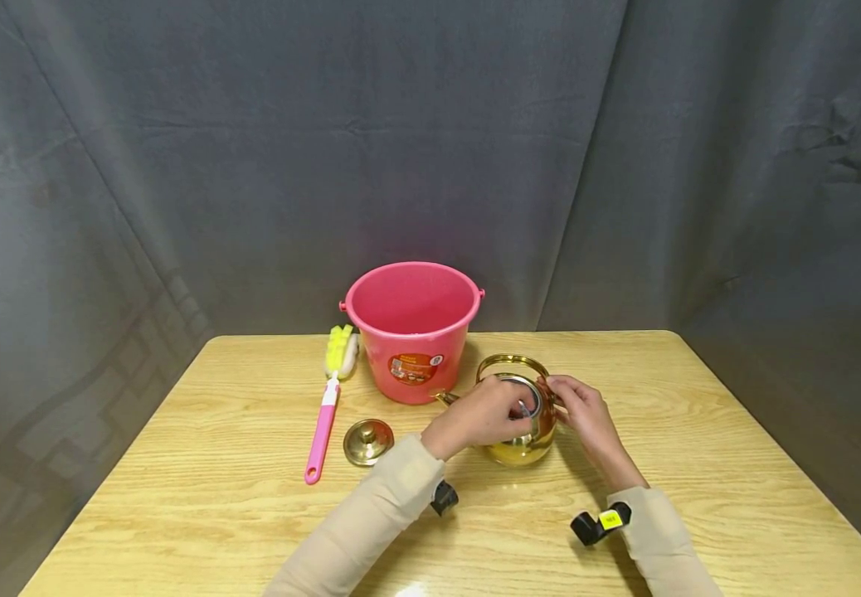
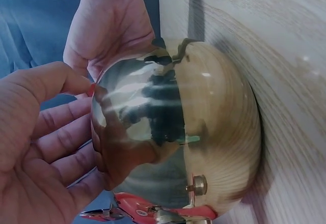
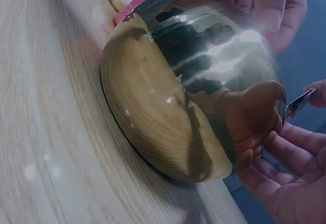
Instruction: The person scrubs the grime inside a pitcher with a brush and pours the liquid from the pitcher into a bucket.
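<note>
A shiny gold kettle [image 1: 518,452] stands upright on the wooden table with its lid off and its opening facing up. Over that opening my left hand [image 1: 483,412] is bent, fingertips at the mouth; a small silvery glint shows between thumb and fingers, too small to name. Up close, left-hand fingers [image 2: 61,137] reach behind the rim, so their tips are hidden. On the kettle's right side my right hand [image 1: 586,414] grips the base of the raised handle [image 1: 513,359]. Its fingers [image 3: 290,152] touch the kettle wall, with the thumb by the metal handle mount [image 3: 299,103].
A gold kettle lid [image 1: 368,441] lies left of the kettle. Farther left is a pink-handled brush [image 1: 322,431] with a yellow and white sponge head. Behind them stands a pink bucket [image 1: 430,352], close to the kettle's spout [image 1: 446,398]. A grey curtain [image 1: 371,166] hangs behind the table.
</note>
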Available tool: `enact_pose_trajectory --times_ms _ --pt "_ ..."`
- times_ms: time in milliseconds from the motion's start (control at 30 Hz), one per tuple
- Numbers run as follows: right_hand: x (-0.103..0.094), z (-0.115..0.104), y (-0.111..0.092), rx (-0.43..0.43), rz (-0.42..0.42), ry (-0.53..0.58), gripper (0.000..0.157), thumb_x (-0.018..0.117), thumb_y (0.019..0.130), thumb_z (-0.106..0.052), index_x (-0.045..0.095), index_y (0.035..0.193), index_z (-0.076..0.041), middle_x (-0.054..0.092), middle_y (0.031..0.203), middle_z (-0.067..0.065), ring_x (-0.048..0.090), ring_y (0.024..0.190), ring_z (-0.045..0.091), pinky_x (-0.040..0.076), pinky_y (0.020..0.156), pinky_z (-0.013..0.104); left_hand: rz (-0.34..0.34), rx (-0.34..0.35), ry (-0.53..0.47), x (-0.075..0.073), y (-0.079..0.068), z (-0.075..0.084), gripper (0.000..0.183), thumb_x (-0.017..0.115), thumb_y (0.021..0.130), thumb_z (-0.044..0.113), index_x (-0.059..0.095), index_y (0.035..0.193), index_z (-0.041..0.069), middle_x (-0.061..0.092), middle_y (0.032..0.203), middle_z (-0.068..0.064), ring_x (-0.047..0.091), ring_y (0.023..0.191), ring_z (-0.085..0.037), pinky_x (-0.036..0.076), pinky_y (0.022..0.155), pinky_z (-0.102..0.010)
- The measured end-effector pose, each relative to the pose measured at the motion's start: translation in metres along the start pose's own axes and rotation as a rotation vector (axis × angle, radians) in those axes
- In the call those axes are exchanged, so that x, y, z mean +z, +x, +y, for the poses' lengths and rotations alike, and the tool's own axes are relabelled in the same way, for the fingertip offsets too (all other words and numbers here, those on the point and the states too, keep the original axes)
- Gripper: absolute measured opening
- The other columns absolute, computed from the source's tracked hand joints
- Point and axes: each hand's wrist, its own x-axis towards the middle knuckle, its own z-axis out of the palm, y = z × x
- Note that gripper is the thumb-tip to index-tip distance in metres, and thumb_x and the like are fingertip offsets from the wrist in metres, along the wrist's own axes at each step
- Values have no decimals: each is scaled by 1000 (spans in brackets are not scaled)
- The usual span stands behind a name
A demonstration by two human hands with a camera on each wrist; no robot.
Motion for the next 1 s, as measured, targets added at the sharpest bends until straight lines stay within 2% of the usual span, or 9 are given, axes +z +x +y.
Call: enact_pose_trajectory --times_ms 200,267,500,767,1000 --pt "0 0 -1 3 -14 11 40 47 90 -40 57 110 -7 57 114 7 54 100 20 46 80 31 -31 -35 30 1 1 0 19 63 76 20 55 60 18 40 49 12 34 46 2 26 41 -14" --pt "-2 9 4 34 14 -14 44 48 88 -44 57 111 -8 57 114 6 54 101 20 46 79 30 -41 -41 37 2 2 1 22 62 77 20 53 57 19 39 47 12 33 44 2 26 40 -14" --pt "-2 11 5 43 25 -12 46 49 86 -46 56 112 -9 56 115 6 53 102 21 46 80 32 -45 -48 36 1 2 2 23 62 76 19 53 55 19 38 46 12 33 43 2 26 39 -14" --pt "-3 14 6 52 29 -18 46 49 86 -47 56 111 -9 56 114 5 53 102 20 46 79 30 -22 -45 17 1 1 1 20 64 74 18 53 57 20 40 49 13 34 47 3 27 42 -13" --pt "-2 12 7 47 50 -47 45 50 85 -48 57 107 -9 58 111 4 54 99 20 46 79 34 -2 -40 -1 0 1 2 17 66 73 18 54 60 18 40 51 12 34 50 1 27 44 -13"
